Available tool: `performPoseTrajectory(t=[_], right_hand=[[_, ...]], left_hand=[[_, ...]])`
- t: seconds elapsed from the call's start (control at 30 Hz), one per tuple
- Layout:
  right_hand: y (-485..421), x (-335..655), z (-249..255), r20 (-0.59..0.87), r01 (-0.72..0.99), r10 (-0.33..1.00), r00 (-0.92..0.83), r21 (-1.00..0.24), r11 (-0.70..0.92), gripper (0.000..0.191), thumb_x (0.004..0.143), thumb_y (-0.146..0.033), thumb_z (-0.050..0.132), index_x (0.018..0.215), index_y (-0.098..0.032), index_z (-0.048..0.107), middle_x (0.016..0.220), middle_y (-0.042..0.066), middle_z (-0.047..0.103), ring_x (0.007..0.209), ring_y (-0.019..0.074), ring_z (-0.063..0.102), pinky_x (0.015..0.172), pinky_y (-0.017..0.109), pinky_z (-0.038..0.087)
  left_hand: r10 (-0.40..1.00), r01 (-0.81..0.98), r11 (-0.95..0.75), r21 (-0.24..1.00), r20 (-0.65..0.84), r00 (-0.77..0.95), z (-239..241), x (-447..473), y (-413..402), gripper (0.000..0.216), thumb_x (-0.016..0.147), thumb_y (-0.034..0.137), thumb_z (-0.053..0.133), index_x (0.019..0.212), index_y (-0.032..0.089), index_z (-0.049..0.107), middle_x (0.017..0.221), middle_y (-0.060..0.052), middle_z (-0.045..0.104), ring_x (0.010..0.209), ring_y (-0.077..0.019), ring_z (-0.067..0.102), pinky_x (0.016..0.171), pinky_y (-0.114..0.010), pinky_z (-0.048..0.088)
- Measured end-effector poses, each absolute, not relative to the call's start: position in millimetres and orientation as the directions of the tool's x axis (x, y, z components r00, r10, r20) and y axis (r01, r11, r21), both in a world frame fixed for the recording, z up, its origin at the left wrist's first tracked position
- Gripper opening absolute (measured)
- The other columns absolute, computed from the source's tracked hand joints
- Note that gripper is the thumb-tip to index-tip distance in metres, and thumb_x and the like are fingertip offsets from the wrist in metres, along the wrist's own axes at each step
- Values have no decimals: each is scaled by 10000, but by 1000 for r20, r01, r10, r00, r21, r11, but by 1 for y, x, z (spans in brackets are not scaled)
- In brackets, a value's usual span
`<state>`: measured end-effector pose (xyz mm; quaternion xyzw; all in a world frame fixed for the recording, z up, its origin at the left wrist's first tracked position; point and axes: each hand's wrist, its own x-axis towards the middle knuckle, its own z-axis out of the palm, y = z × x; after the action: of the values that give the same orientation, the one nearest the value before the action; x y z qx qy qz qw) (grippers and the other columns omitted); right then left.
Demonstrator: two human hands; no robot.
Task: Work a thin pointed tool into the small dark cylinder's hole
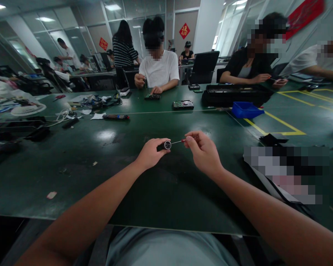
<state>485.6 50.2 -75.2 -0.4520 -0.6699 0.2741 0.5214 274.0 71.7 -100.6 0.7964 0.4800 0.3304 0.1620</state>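
Observation:
Held above the green table (155, 192), a small black cylindrical part (167, 145) with a pale ring at its end sits in the closed fingers of my left hand (151, 153). Its round face is turned toward me. My right hand (204, 151) pinches a screwdriver (182, 140) with a red handle, most of which the fingers hide. The thin metal shaft points left, and its tip is at the rim of the ringed end. Whether the tip sits in a screw is too small to tell.
Ahead lie a hard drive (183, 105), a pen-like tool (115, 116), a blue bin (246, 110) and a long black case (235, 95). Cables and loose parts (96, 100) clutter the left. A person (159, 68) works opposite; others sit at right.

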Motion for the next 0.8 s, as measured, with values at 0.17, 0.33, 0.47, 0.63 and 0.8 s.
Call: performPoseTrajectory(t=[0.17, 0.33, 0.47, 0.63, 0.8], right_hand=[[57, 486, -79, 392, 172, 920, -3, -906, 387, 260, 963, -417, 504, 944, -197, 642, 786, 36, 676, 727, 180, 647, 726, 361, 514], [66, 487, -87, 283, -86, 956, 74, -953, 289, 260, 928, -464, 568, 886, -218, 644, 771, 13, 642, 686, 158, 613, 735, 356, 534], [73, 488, -89, 99, -285, 995, -11, -954, 91, 305, 884, -502, 612, 785, -214, 617, 664, -14, 573, 605, 137, 566, 701, 346, 548], [72, 487, -92, 241, -136, 965, 102, -958, 253, 266, 906, -480, 596, 884, -216, 616, 781, 10, 638, 688, 148, 617, 703, 333, 539], [66, 487, -90, 377, 79, 925, 50, -925, 372, 254, 948, -455, 538, 956, -213, 615, 828, 32, 669, 740, 171, 649, 733, 356, 541]], left_hand=[[865, 648, -498, 576, 383, 325, -100, 274, 72, 386, 868, 256, 724, 1248, 238, 657, 1193, -49, 708, 1100, -242, 627, 1011, -432, 458], [809, 598, -586, 547, 434, 396, -100, 270, 76, 387, 878, 274, 719, 1259, 252, 649, 1241, -44, 695, 1132, -239, 619, 1035, -440, 428], [832, 644, -551, 530, 410, 374, -98, 270, 77, 382, 875, 267, 725, 1250, 246, 655, 1226, -48, 699, 1132, -241, 617, 1037, -443, 419], [839, 652, -540, 532, 400, 369, -97, 270, 75, 394, 866, 296, 737, 1247, 238, 658, 1213, -46, 702, 1121, -241, 618, 1006, -422, 438], [843, 657, -534, 532, 394, 366, -97, 270, 73, 390, 876, 318, 725, 1253, 248, 654, 1218, -38, 701, 1109, -240, 618, 1032, -446, 419]])
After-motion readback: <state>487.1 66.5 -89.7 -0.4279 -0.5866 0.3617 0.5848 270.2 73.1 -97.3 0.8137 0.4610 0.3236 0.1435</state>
